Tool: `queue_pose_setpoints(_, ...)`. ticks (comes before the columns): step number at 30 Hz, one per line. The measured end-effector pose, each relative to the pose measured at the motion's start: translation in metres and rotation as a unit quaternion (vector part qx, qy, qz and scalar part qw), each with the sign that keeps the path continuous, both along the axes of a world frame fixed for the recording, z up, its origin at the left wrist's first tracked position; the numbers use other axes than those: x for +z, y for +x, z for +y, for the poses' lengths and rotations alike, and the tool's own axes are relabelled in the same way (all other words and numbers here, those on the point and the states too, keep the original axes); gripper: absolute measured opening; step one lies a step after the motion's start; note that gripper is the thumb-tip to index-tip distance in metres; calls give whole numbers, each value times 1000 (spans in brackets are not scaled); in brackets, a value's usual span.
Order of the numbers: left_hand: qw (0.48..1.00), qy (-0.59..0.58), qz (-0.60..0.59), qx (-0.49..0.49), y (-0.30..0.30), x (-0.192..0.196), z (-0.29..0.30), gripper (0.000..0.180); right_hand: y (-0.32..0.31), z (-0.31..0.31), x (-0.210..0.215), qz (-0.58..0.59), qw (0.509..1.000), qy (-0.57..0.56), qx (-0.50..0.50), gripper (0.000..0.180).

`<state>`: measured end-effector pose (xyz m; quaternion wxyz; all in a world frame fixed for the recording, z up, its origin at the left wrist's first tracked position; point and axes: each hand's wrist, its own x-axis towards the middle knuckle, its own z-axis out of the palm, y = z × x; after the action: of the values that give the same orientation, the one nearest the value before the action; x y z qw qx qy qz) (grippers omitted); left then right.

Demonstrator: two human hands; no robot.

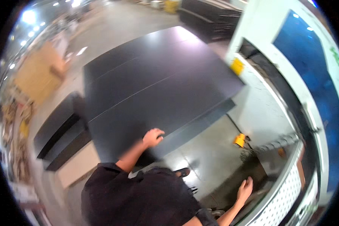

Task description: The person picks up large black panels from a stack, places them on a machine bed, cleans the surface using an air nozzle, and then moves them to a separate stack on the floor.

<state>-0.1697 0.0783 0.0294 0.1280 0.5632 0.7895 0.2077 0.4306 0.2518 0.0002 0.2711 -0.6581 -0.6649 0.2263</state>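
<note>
A large stack of black flat panels (158, 79) fills the middle of the view. My left hand (153, 137) is on the near edge of the top panel, fingers curled over that edge. My right hand (245, 188) hangs low at the right with fingers apart and nothing in it, close to a white perforated metal panel (286, 197) of a machine. My black shirt (139, 199) covers the lower middle.
A lower stack of black panels (60, 128) sits to the left. A big white machine with a blue face (309, 75) runs along the right. A small yellow object (240, 140) lies on the grey floor. More black stacks (211, 15) stand far back.
</note>
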Motion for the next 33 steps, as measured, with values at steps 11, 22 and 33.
queue_pose_setpoints(11, 694, -227, -18, 683, 38, -94, -309, 85, -256, 92, 142, 92, 860, 15, 501, 39)
queue_pose_setpoints(22, 644, -111, -57, 755, 14, -136, -285, 77, -122, 74, 18, -205, 862, -217, 410, 45)
queue_pose_setpoints(33, 605, -96, 19, 790, 26, -114, -248, 66, -179, 71, 1, -120, 889, -275, 346, 46)
